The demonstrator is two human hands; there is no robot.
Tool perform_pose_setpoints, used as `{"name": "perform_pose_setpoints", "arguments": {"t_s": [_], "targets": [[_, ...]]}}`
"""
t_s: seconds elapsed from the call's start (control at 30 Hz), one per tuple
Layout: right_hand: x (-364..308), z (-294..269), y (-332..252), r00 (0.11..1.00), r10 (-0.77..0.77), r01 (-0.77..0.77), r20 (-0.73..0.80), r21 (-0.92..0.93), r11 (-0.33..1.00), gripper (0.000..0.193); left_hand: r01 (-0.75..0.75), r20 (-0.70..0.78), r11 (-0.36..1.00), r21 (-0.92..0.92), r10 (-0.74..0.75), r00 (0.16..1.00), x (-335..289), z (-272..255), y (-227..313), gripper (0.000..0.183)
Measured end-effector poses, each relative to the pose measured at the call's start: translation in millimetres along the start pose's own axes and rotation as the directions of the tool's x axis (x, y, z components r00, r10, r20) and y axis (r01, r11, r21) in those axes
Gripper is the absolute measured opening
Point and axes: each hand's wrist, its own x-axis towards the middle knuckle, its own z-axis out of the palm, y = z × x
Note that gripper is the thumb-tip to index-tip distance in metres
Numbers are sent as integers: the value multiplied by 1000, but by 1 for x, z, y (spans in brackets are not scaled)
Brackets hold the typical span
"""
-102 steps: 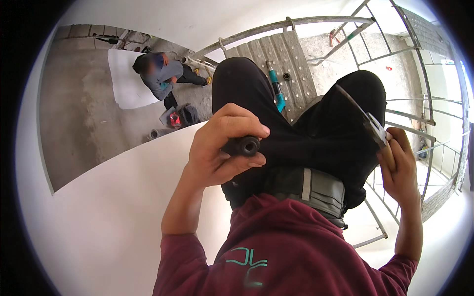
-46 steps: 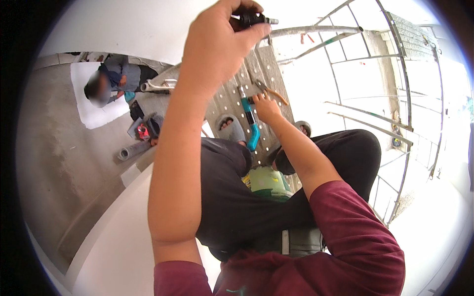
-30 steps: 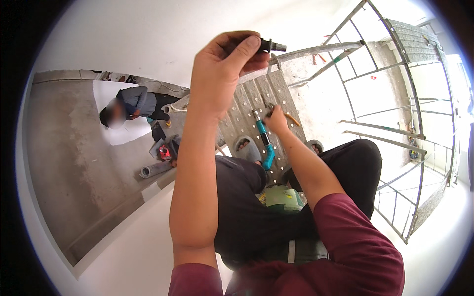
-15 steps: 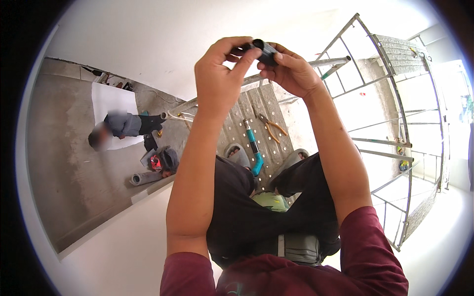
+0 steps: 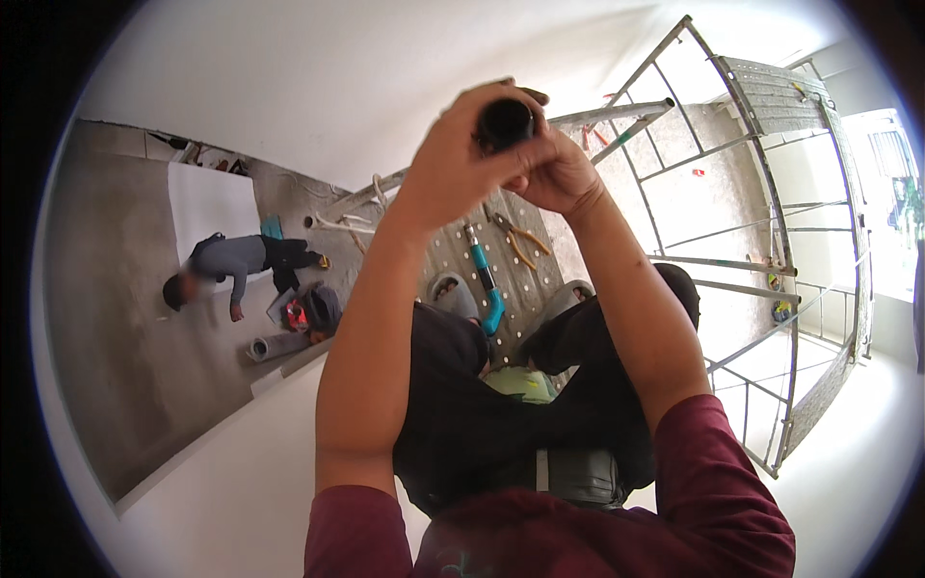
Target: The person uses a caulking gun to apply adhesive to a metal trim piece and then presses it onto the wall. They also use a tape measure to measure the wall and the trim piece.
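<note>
A short black tube (image 5: 505, 125) is held up in front of me, its round dark end facing me. My left hand (image 5: 453, 159) is closed around its near side, thumb across the lower edge. From the other side my right hand (image 5: 557, 171) grips it too, fingers partly hidden behind the left hand. Below, on the perforated metal platform (image 5: 453, 252), lie a teal and black angled power tool (image 5: 485, 279) and pliers with orange handles (image 5: 525, 249). Both lie apart from my hands, near my sandalled feet.
Metal scaffold frames (image 5: 771, 193) stand to the right; a rail runs past the platform's far edge. On the floor at left, a person (image 5: 231, 260) bends by a white sheet (image 5: 217, 197), near a grey roll (image 5: 277, 347). A pale green object (image 5: 520, 385) sits between my feet.
The black tube has turned so its round end faces me. My hands have come closer together and overlap around it. The person at left has shifted, one arm now reaching down.
</note>
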Motion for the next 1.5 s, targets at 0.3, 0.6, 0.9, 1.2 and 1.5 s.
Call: {"name": "perform_pose_setpoints", "arguments": {"t_s": [0.3, 0.6, 0.9, 1.2, 1.5], "targets": [[-47, -182, 191, 625, 167, -662, -763, -631, -404, 55, 266, 3, 774, -574, -323, 946, 3, -8, 8, 32], [-107, -183, 284, 344, -32, -930, -938, -336, -147, 65, 164, -141, 466, -870, -553, 821, 4, -33, 11, 32], [-70, -147, 233, 400, 52, -888, -915, -373, 270, 59, 26, -159, 261, -965, -661, 733, 5, -37, -23, 32], [36, 19, 15, 768, -270, -561, -581, -813, 156, 44, -137, -345, 320, -937, -801, 489, -18, -65, -85, 35], [-13, 94, 5, 820, -269, -543, -505, -835, -87, 40, -21, -308, 367, -930, -745, 592, 3, -33, -56, 33]]}}
